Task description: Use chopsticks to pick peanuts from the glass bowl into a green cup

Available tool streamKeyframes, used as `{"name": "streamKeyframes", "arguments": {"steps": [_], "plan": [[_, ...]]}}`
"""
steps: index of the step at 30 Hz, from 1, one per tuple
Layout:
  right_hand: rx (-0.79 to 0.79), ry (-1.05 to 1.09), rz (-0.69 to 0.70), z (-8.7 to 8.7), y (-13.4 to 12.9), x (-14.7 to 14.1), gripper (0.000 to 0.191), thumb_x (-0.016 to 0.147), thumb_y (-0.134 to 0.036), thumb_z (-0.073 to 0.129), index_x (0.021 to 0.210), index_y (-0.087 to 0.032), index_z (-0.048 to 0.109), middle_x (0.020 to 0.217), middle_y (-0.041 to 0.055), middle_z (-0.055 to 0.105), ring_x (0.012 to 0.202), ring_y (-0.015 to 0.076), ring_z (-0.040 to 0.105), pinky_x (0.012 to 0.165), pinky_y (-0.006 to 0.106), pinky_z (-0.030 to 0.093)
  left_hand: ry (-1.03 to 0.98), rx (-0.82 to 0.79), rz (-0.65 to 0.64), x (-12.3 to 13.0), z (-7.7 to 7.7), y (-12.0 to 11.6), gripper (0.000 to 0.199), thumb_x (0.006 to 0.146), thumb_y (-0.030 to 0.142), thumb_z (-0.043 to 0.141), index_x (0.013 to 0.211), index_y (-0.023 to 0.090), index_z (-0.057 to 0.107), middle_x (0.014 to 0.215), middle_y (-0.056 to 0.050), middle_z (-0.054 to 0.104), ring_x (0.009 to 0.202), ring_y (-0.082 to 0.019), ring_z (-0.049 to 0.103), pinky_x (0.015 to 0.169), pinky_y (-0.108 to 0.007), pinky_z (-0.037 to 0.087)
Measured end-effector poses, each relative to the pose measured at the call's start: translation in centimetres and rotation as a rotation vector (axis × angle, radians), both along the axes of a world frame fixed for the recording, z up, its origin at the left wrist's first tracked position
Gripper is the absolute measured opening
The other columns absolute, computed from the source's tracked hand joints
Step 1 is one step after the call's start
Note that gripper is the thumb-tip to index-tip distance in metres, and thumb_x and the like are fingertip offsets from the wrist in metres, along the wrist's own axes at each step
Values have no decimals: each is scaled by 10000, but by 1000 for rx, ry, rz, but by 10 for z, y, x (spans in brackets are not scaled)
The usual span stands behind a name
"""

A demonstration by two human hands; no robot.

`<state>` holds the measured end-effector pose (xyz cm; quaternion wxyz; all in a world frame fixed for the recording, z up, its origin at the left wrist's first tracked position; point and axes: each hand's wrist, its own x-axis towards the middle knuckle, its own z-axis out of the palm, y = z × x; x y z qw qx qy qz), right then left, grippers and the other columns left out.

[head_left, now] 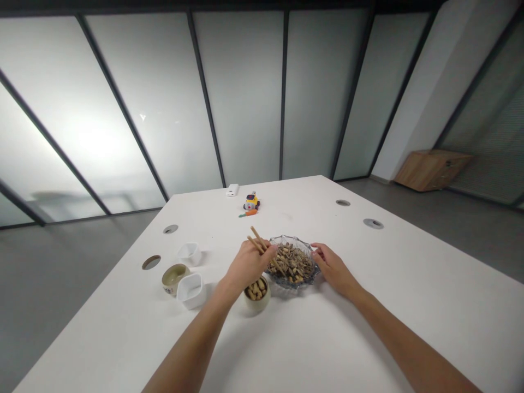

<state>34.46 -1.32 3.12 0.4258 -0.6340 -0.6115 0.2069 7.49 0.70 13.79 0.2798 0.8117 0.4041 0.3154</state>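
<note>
My left hand (254,260) is closed around a pair of wooden chopsticks (255,240), whose lower ends reach into a scalloped clear glass bowl (283,238). Striped sunflower seeds (297,263) fill this bowl, and a few peanuts show among them near its front edge. At the bowl's right rim, my right hand (331,267) grips the glass between thumb and fingers. Below my left wrist stands a small round cup (257,307) holding peanuts in their shells (256,289); my forearm partly overlaps its left side.
To the left are two white plastic containers (191,292) and a greenish ceramic bowl (174,275). Farther back on the white table (311,338) lie a yellow toy truck (251,202), an orange toy carrot (249,213) and a white box (232,190). Round holes pierce the tabletop.
</note>
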Motion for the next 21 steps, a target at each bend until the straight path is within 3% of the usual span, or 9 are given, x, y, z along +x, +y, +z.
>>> {"name": "streamKeyframes", "arguments": {"steps": [5, 8, 14, 17, 21], "plan": [[7, -1, -4, -1, 1, 1, 452, 942, -536, 448, 1211, -217, 621, 959, 60, 739, 903, 255, 694, 843, 394, 538, -18, 114, 93, 5, 6, 0, 371, 979, 362, 485, 636, 229, 536, 722, -31, 666, 701, -192, 609, 751, -317, 490], [8, 2, -5, -3, 1, 1, 447, 945, -531, 453, 1216, -218, 621, 981, 63, 742, 918, 253, 694, 860, 395, 537, -65, 112, 142, 3, 8, 0, 384, 983, 382, 482, 637, 229, 543, 724, -34, 673, 708, -198, 628, 735, -316, 500], [0, 1, -4, -3, 0, 1, 448, 950, -525, 459, 1224, -208, 617, 1021, 74, 745, 939, 257, 694, 878, 400, 534, -66, -108, -14, 0, 2, -2, 391, 990, 435, 485, 690, 220, 616, 586, 9, 628, 568, -172, 603, 598, -277, 481], [3, -3, -11, -2, 0, 1, 432, 954, -513, 458, 1223, -214, 615, 1025, 74, 744, 951, 262, 692, 876, 399, 534, -39, -56, -40, 3, 0, -2, 395, 984, 404, 486, 641, 225, 565, 610, 7, 621, 606, -173, 602, 652, -286, 481], [6, -4, -6, -2, 1, 1, 424, 951, -512, 454, 1213, -220, 616, 998, 70, 742, 941, 264, 692, 876, 406, 536, -76, 33, 44, 5, 1, 0, 370, 978, 358, 488, 634, 230, 536, 680, -7, 632, 670, -184, 605, 713, -301, 480]]}}
